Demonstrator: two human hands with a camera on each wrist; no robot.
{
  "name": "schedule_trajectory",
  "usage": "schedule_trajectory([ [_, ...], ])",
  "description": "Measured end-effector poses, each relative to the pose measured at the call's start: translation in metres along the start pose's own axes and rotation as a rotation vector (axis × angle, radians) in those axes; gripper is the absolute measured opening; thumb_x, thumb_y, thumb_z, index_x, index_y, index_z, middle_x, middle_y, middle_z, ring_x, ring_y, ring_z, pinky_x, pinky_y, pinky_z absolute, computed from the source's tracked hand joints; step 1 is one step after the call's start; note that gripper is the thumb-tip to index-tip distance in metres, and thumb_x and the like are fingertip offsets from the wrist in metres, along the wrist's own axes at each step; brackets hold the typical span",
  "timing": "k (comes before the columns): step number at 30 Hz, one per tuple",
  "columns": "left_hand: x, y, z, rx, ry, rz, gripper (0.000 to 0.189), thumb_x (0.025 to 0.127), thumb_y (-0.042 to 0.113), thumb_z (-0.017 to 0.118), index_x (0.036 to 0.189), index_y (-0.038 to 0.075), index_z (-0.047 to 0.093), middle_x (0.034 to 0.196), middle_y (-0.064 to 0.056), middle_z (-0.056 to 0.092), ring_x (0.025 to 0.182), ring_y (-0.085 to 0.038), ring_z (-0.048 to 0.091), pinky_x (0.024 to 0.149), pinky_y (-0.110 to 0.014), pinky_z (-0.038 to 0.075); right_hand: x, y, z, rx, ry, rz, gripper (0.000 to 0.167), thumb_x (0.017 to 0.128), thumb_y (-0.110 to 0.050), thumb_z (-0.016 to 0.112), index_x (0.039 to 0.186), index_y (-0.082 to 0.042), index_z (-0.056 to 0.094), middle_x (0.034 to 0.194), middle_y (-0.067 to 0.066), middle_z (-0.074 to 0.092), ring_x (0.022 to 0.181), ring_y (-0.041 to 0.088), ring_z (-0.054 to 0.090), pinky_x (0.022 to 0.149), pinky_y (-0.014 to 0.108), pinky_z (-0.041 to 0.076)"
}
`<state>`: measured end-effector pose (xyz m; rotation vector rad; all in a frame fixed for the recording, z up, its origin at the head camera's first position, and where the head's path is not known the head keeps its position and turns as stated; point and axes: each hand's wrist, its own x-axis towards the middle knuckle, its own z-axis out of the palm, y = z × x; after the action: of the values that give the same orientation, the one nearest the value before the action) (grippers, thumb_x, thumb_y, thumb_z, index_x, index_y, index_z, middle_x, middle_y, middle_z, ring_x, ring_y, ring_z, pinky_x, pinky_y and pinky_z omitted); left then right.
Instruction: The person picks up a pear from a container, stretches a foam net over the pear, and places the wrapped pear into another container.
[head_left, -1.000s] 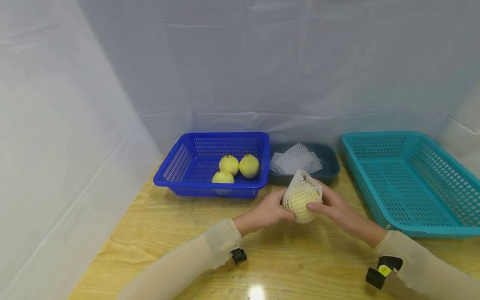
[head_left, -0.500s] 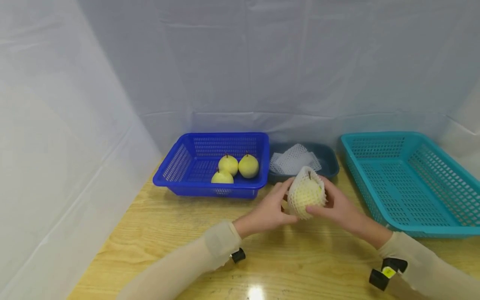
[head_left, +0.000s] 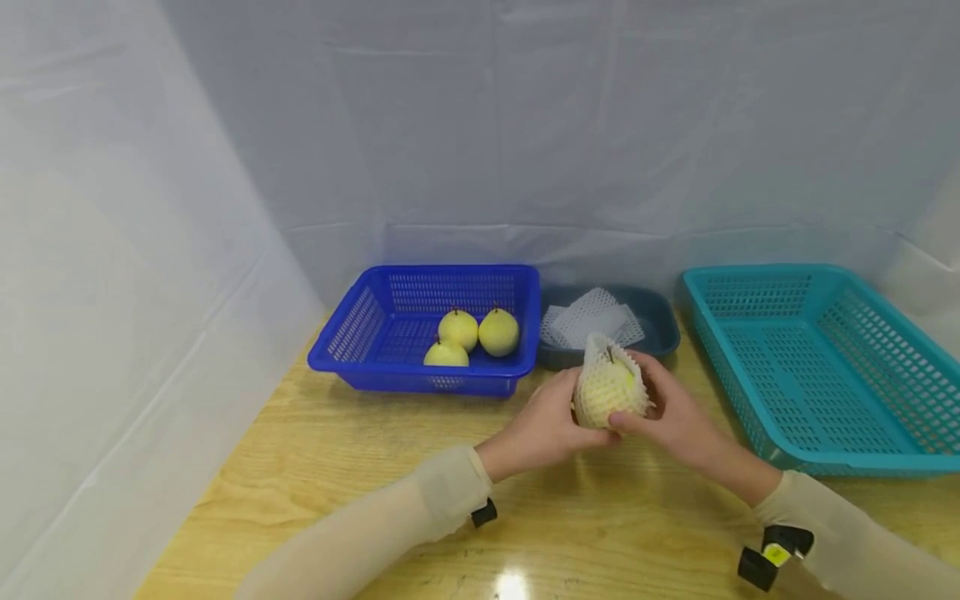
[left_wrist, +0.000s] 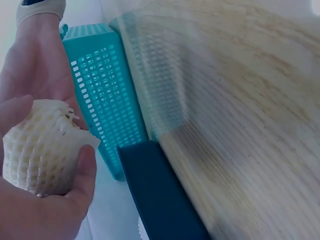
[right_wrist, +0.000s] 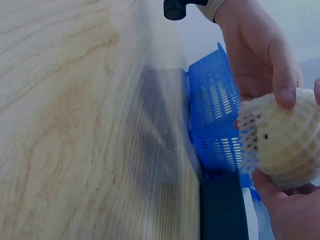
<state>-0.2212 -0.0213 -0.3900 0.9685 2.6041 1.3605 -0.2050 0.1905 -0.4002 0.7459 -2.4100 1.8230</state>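
A pale yellow pear [head_left: 619, 377] sits inside a white foam net sleeve [head_left: 597, 398], held above the table between both hands. Its stem and a patch of bare skin show at the sleeve's open top. My left hand [head_left: 543, 425] grips the netted pear from the left, thumb low along the front. From the right my right hand [head_left: 678, 417] holds it, thumb pressed on the front of the net. In the left wrist view the foam net [left_wrist: 42, 150] is stretched over the fruit, and in the right wrist view its frayed end [right_wrist: 248, 132] hangs past the pear.
A blue basket [head_left: 420, 382] with three pears [head_left: 498, 333] stands at the back left. Behind the hands, a dark teal tray [head_left: 660, 321] holds flat foam nets [head_left: 588, 321]. To the right is a turquoise basket [head_left: 795, 367]. The wooden table [head_left: 337, 450] lies underneath.
The netted pear has been turned so its stem shows at the sleeve's opening, and it is slightly higher. The left hand has shifted a little right, its thumb farther across the front.
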Motion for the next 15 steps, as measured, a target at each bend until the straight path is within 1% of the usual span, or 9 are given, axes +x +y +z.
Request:
schedule_trajectory([
  [3, -0.002, 0.001, 0.0, -0.032, 0.007, -0.02, 0.07, 0.078, 0.031, 0.086, 0.139, 0.015, 0.053, 0.122, 0.003, 0.063, 0.104, -0.006, 0.06, 0.087, -0.021, 0.053, 0.0, 0.003, -0.005, -0.03, -0.028, -0.025, 0.074, 0.092, -0.004, 0.07, 0.153, 0.001, 0.028, 0.138, 0.025, 0.048, 0.113, 0.002, 0.055, 0.088, 0.022, 0.053],
  [7, -0.005, 0.001, 0.0, -0.093, 0.011, -0.046, 0.071, 0.078, 0.027, 0.085, 0.139, 0.012, 0.052, 0.122, 0.001, 0.062, 0.103, -0.006, 0.061, 0.083, -0.02, 0.054, -0.001, 0.005, -0.014, -0.146, -0.075, -0.065, 0.077, 0.093, -0.013, 0.071, 0.156, -0.002, 0.027, 0.143, 0.022, 0.049, 0.117, -0.001, 0.054, 0.092, 0.024, 0.05],
  [8, -0.005, 0.001, 0.0, -0.111, 0.01, -0.049, 0.071, 0.078, 0.026, 0.085, 0.139, 0.012, 0.051, 0.123, 0.0, 0.061, 0.103, -0.006, 0.061, 0.083, -0.02, 0.055, -0.001, 0.005, -0.016, -0.16, -0.091, -0.073, 0.078, 0.093, -0.014, 0.072, 0.156, -0.003, 0.027, 0.143, 0.022, 0.049, 0.117, -0.001, 0.054, 0.092, 0.026, 0.05],
  [12, -0.007, 0.001, 0.0, -0.155, 0.01, -0.054, 0.074, 0.08, 0.023, 0.085, 0.143, 0.01, 0.049, 0.128, -0.002, 0.059, 0.107, -0.007, 0.061, 0.085, -0.019, 0.055, 0.001, 0.006, -0.021, -0.144, -0.16, -0.069, 0.08, 0.093, -0.016, 0.072, 0.157, -0.003, 0.026, 0.144, 0.021, 0.049, 0.118, 0.002, 0.055, 0.092, 0.028, 0.052],
  [15, -0.007, 0.001, 0.001, -0.158, 0.01, -0.048, 0.074, 0.081, 0.026, 0.086, 0.144, 0.011, 0.05, 0.127, -0.001, 0.061, 0.104, -0.005, 0.062, 0.083, -0.019, 0.055, 0.0, 0.006, -0.022, -0.124, -0.175, -0.063, 0.078, 0.093, -0.014, 0.072, 0.157, -0.003, 0.027, 0.143, 0.021, 0.049, 0.118, 0.004, 0.056, 0.092, 0.026, 0.052],
])
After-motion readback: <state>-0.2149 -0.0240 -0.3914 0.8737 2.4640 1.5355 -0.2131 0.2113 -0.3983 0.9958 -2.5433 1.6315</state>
